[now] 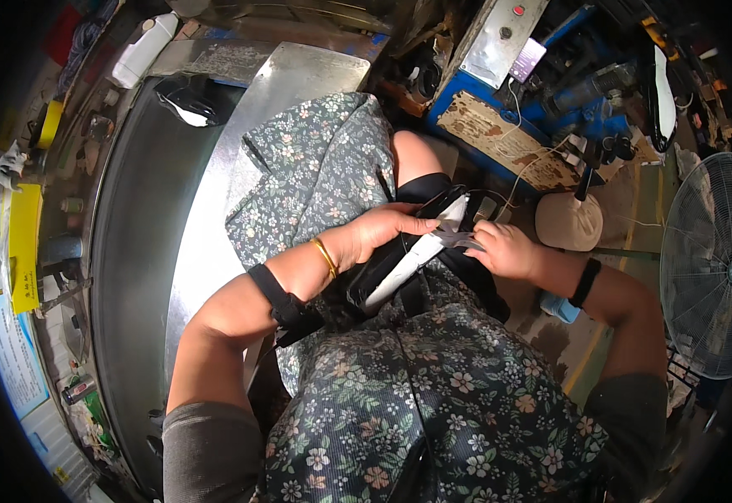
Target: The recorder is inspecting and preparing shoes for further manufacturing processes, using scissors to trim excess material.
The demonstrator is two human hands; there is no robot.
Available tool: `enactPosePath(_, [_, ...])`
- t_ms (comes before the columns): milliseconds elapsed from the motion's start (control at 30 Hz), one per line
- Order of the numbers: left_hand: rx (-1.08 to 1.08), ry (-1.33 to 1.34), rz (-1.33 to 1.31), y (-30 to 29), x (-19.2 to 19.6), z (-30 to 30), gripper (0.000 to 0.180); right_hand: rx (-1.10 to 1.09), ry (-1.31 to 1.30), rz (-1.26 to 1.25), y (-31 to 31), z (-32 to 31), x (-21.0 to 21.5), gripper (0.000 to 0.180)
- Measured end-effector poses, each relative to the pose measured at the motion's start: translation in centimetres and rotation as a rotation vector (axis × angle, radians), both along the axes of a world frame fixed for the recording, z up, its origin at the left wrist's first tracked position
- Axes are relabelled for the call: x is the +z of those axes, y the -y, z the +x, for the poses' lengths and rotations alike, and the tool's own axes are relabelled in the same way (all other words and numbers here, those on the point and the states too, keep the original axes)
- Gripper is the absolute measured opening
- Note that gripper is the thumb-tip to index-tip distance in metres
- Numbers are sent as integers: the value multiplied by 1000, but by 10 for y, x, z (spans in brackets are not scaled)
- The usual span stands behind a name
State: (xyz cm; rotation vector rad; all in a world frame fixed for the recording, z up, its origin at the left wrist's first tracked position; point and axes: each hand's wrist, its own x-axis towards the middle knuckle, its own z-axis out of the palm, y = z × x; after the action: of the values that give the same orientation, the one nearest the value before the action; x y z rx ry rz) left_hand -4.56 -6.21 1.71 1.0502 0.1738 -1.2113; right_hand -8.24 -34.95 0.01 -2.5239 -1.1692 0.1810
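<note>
Across my lap lies a black shoe with a white sole (401, 272), tilted so that its far end points up and to the right. My left hand (387, 230) is closed at the shoe's upper left side, thumb and fingers pressed on it. On the right, my right hand (500, 247) has its fingers curled in a pinch at one end of a thin greyish strip (458, 239). That strip crosses the white sole between both hands; its exact kind cannot be made out. The floral apron (433, 377) covers my lap beneath the shoe.
A dark conveyor belt (139, 251) runs along the left, carrying another black-and-white shoe (186, 102). Beside it is a shiny metal ledge (307, 71). To the right stand a blue-framed machine (500, 109), a round beige stool-like object (567, 222) and a large fan (713, 268).
</note>
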Motion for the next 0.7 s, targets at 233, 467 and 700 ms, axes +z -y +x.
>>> enactPosePath(233, [55, 243, 166, 23, -11, -11, 39, -139, -458, -60, 3, -36, 99, 24])
enactPosePath(467, [-215, 684, 316, 2, -3, -20, 67, -378, -595, 145, -60, -22, 116, 27])
enactPosePath(700, [-92, 321, -29, -20, -6, -19, 75, -253, -448, 208, -75, -8, 104, 33])
